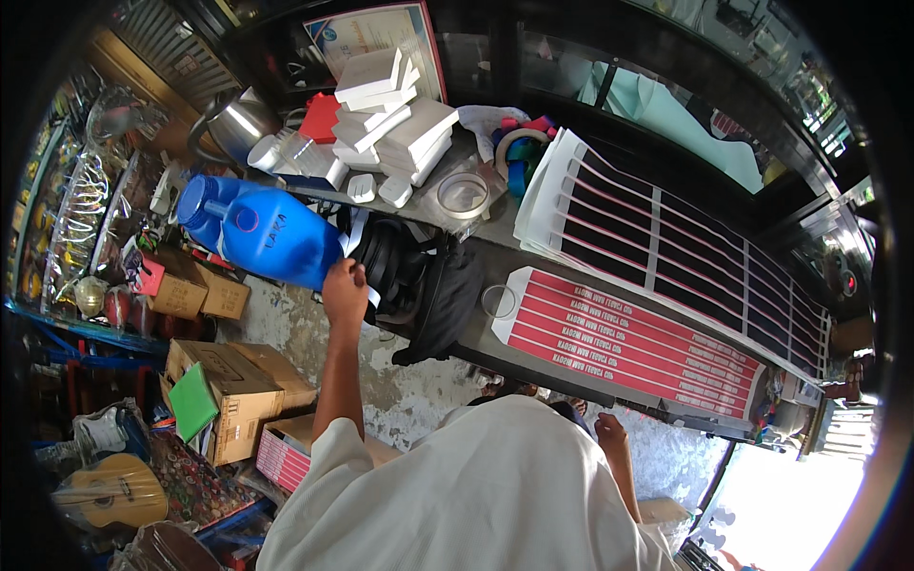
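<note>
My left hand [346, 288] reaches to the near end of a blue plastic jug [276, 238] lying on its side on the bench. Its fingers are curled next to a white strip [360, 243]; what they grip, if anything, is hidden. Right beside that hand sits a black bag [443, 300] with dark straps or coils [388, 262] bunched at its open side. Low at my right side hangs my right hand [611, 433], its fingers loosely closed, apart from the bench; nothing shows in it.
Red printed strip sheets [628, 347] and black strip sheets [666, 228] cover the bench's right part. White boxes [409, 133], tape rolls [464, 193] and a metal kettle [243, 124] stand behind. Cardboard boxes [233, 404] and a small guitar [112, 490] are at left.
</note>
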`<state>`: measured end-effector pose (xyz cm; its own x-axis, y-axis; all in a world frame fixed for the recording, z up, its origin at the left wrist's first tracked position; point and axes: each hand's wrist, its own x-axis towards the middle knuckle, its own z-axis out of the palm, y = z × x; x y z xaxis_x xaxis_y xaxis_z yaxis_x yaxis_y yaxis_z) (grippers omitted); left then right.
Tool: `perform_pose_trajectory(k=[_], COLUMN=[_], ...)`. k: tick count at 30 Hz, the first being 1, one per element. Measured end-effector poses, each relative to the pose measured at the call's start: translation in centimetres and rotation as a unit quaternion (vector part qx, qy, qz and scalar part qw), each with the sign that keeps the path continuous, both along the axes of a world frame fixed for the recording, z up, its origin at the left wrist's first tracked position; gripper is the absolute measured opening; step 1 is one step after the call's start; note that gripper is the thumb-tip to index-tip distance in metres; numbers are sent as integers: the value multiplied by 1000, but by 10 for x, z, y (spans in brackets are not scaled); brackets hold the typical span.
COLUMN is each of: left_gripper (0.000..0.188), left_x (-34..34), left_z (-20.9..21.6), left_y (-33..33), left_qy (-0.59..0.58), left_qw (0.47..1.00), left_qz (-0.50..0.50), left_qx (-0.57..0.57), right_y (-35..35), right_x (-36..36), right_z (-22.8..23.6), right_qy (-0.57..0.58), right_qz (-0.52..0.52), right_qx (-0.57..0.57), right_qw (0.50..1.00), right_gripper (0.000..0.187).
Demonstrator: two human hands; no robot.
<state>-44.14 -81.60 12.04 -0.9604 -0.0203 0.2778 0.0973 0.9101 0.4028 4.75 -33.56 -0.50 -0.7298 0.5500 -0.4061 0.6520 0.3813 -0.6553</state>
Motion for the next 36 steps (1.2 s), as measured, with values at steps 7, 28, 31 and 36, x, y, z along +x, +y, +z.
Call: perform_pose_trajectory(k=[7,28,31,36], left_gripper=[45,22,19,25], left_x=[-18,-31,-42,-51], left_z=[-11,40,64,120], left_y=[2,9,14,20], left_qy=[-103,192,88,150], left_qw=[986,961,919,913], left_qz=[117,-65,-73,-85], left_qx=[-60,190,376,369], right_y=[7,18,18,14], right_x=[36,68,62,46], right_z=[-39,-76,-75,-66], right_qy=[4,-34,-34,-39], right_qz=[-1,49,57,59], right_qx=[20,-10,-13,-17], right_qw=[1000,998,998,997], right_gripper=[33,40,40,43])
